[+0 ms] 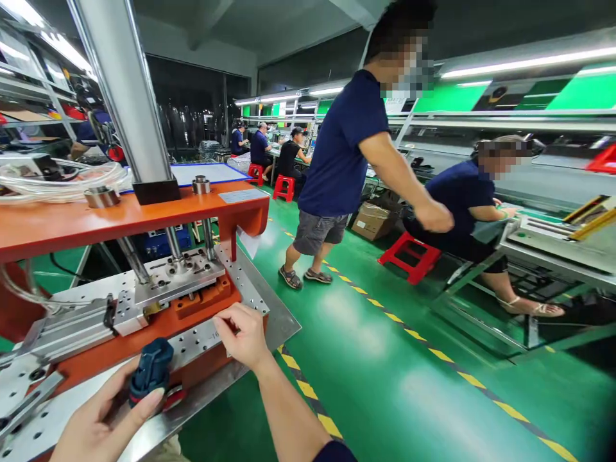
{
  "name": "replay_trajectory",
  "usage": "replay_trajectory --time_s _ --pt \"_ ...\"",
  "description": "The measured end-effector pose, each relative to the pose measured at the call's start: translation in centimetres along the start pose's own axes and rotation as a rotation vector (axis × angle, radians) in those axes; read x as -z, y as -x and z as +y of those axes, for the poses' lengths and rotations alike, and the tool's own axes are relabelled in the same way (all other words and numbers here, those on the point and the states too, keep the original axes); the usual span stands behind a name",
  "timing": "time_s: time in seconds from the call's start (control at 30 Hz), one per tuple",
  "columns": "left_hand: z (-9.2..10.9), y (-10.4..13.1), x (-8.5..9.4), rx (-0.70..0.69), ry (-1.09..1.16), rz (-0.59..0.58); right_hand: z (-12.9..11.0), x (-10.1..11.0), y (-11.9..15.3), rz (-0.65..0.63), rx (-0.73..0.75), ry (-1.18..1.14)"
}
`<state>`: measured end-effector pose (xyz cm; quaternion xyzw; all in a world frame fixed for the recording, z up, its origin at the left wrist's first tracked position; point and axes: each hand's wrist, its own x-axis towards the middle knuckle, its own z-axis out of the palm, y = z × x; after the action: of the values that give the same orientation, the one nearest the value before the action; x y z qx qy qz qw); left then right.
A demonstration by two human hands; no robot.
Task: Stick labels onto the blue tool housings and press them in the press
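My left hand [108,410] grips a dark blue, roughly cylindrical plastic part [153,366] between thumb and fingers. A bit of red shows at the part's lower edge. Just behind the hand is a red round knob or button [174,398] at the front of the orange press [202,221]. My right hand [243,333] is closed, thumb and fingertips drawn together, over the front metal plate [192,343] of the press. Whatever its fingers may hold is hidden. Beyond it sit an orange fixture block [202,298] and a drilled metal block [180,276] under vertical rods.
A thick metal column [122,90] rises from the press. Clear tubing [62,186] lies at left. A person [341,141] stands in the green aisle; another person [462,192] sits at a bench on the right. Red stools [409,253] and a cardboard box [373,221] stand along the aisle.
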<state>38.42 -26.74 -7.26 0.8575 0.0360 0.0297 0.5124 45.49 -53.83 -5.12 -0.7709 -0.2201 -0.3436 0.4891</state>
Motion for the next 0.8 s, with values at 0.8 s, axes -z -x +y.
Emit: replay_trajectory --time_s 0.8 --pt "4.4 1.2 -0.5 -0.051 0.113 0.024 0.0 0.1 0.2 -0.024 0.016 -0.012"
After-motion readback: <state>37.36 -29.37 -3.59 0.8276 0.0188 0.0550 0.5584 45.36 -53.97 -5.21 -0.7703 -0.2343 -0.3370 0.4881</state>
